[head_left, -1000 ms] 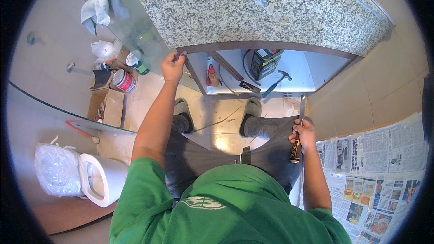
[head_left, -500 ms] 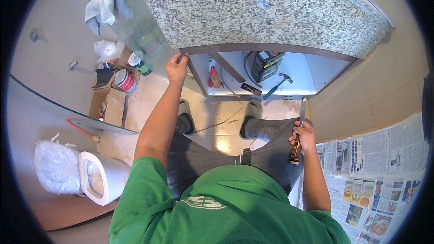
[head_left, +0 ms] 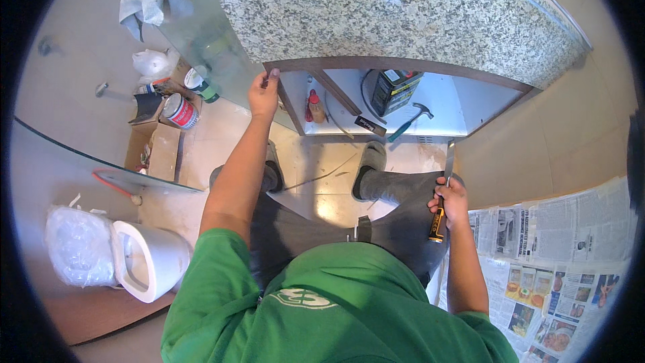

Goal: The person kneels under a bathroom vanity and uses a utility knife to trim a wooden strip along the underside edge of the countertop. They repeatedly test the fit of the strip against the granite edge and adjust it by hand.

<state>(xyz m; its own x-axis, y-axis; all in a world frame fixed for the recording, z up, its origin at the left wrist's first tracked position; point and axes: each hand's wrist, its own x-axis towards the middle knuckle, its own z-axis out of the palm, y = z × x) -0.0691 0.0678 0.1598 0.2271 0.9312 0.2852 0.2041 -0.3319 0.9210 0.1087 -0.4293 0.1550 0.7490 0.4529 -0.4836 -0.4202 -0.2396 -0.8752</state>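
Observation:
My right hand (head_left: 451,203) is closed around a chisel (head_left: 438,222) with a black and yellow handle. Its flat metal blade points up and away from me, over my right knee. At the upper left corner of the brown cabinet frame (head_left: 289,109), my left hand (head_left: 263,96) is raised with its fingers curled in and the thumb by the frame's edge. What those fingers hold, if anything, is too small to make out. Inside the open cabinet lie a hammer (head_left: 411,121) with a teal handle, a small dark box (head_left: 370,126) and a red-capped bottle (head_left: 316,107).
A speckled granite countertop (head_left: 396,20) juts out above the cabinet. A black can (head_left: 396,93) stands inside. To the left are a glass panel (head_left: 218,47), a paint can (head_left: 180,111), a cardboard box (head_left: 163,151) and a toilet (head_left: 153,262). Newspaper (head_left: 537,242) covers the right side.
My view has shifted slightly, and my left hand has moved a little up along the frame's corner. The chisel stays in my right hand, almost unmoved.

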